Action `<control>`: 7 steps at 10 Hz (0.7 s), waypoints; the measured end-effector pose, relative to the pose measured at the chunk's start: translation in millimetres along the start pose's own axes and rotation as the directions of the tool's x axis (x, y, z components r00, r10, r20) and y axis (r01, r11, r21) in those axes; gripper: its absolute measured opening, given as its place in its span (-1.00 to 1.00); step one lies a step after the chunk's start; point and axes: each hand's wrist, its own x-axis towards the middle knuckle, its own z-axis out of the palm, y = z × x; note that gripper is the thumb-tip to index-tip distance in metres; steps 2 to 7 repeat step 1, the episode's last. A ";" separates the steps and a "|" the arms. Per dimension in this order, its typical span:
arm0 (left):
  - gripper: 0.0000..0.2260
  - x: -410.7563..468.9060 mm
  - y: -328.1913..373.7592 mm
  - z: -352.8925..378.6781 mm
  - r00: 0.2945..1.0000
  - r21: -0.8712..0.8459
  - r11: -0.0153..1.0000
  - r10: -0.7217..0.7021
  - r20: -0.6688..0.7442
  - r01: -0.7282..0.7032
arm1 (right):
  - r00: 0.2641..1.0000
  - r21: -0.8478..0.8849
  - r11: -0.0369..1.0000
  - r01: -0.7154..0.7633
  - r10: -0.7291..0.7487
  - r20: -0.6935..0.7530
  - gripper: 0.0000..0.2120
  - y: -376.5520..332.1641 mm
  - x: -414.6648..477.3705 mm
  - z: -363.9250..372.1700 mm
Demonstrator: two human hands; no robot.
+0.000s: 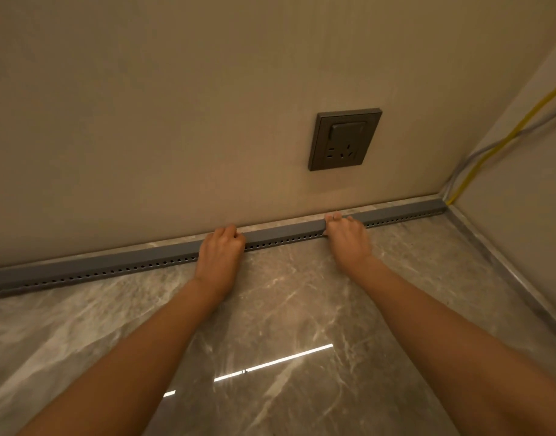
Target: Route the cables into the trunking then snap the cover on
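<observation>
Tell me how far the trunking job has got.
Done: the cables run down the corner into the right end of the trunking, and the cover lies along it. In hand: the left hand and right hand grip the cover mid-run, apparently pressing it down. Left: the stretch toward the left end may need pressing; whether it has snapped cannot be told.

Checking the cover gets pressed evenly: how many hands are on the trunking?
2. The left hand grips the trunking near its middle; the right hand grips it further right, below the wall socket.
</observation>
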 end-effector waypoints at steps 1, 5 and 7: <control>-0.90 7.3 7.0 -19.5 0.985 -0.092 0.987 -0.122 0.120 0.133 | 0.996 0.138 0.988 -0.067 0.058 0.071 -0.75 -7.5 -0.9 -6.4; -0.90 7.3 7.0 -19.5 0.985 -0.092 0.987 -0.122 0.120 0.133 | 0.996 0.138 0.988 -0.067 0.058 0.071 -0.75 -7.5 -0.9 -6.4; -0.90 7.3 7.0 -19.5 0.985 -0.092 0.987 -0.122 0.120 0.133 | 0.996 0.138 0.988 -0.067 0.058 0.071 -0.75 -7.5 -0.9 -6.4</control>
